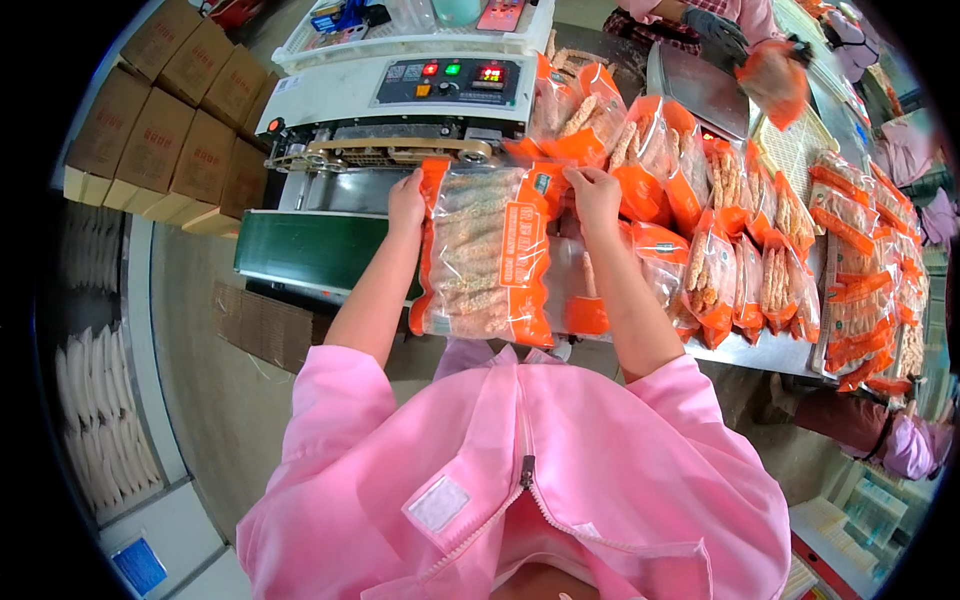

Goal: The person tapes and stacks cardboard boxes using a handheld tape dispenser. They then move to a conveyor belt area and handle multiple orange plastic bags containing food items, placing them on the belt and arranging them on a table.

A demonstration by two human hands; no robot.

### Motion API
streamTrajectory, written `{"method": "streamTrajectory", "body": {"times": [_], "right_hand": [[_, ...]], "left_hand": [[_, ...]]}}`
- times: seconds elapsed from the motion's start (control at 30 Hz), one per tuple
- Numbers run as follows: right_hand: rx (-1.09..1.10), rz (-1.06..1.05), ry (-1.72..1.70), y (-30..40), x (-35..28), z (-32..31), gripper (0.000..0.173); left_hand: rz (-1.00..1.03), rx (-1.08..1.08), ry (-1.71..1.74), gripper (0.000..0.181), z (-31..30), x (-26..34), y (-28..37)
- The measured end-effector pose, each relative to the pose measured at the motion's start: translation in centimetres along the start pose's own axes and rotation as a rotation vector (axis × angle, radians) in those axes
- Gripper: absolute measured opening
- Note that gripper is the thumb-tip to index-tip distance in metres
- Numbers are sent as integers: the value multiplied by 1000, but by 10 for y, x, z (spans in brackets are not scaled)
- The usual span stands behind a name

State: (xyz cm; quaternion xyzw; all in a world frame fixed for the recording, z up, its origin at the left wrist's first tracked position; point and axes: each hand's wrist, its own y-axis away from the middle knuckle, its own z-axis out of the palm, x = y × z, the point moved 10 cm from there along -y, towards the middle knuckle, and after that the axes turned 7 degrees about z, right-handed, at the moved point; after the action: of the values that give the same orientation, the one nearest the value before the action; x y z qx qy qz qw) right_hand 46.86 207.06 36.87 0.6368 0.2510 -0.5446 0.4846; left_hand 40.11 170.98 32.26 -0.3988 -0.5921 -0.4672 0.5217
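Observation:
A clear and orange plastic bag of long, crusted food sticks (480, 251) hangs between my two hands. My left hand (407, 201) grips its upper left corner, and my right hand (595, 196) pinches the upper right corner. Just beyond the bag's top edge stands a band sealing machine (322, 97) with lit controls. Its green conveyor belt (315, 247) lies to the left of the bag, partly behind my left forearm. Several similar filled bags (709, 281) stand in rows on the metal table, to the right of my right hand.
Cardboard boxes (154, 142) are stacked at the left. A white plastic basket (412, 46) with small items sits behind the machine. Across the table, a co-worker's gloved hand (712, 34) is near another bag. More bags (862, 277) are piled at the right. Flattened cardboard (259, 322) lies below the conveyor.

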Motion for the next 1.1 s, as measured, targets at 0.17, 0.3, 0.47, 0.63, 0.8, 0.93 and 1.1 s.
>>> {"method": "streamTrajectory", "body": {"times": [0.17,0.3,0.47,0.63,0.8,0.93,1.1], "right_hand": [[-42,22,21,-4,5,44,18],[-41,-153,224,-7,7,71,15],[44,-43,-16,32,-5,85,14],[316,-28,254,110,-25,75,28],[376,-156,359,160,6,84,19],[372,-7,15,187,16,110,8],[364,55,287,210,27,111,24]], "left_hand": [[-9,-52,149,34,-24,17,-18],[-14,-171,-201,39,-64,37,-26],[286,-457,-643,32,-111,125,-62],[580,-320,-556,21,-112,255,-149],[995,-267,-524,24,-37,323,-261],[936,-191,-963,31,38,303,-382],[970,-132,-829,34,72,286,-441]]}}
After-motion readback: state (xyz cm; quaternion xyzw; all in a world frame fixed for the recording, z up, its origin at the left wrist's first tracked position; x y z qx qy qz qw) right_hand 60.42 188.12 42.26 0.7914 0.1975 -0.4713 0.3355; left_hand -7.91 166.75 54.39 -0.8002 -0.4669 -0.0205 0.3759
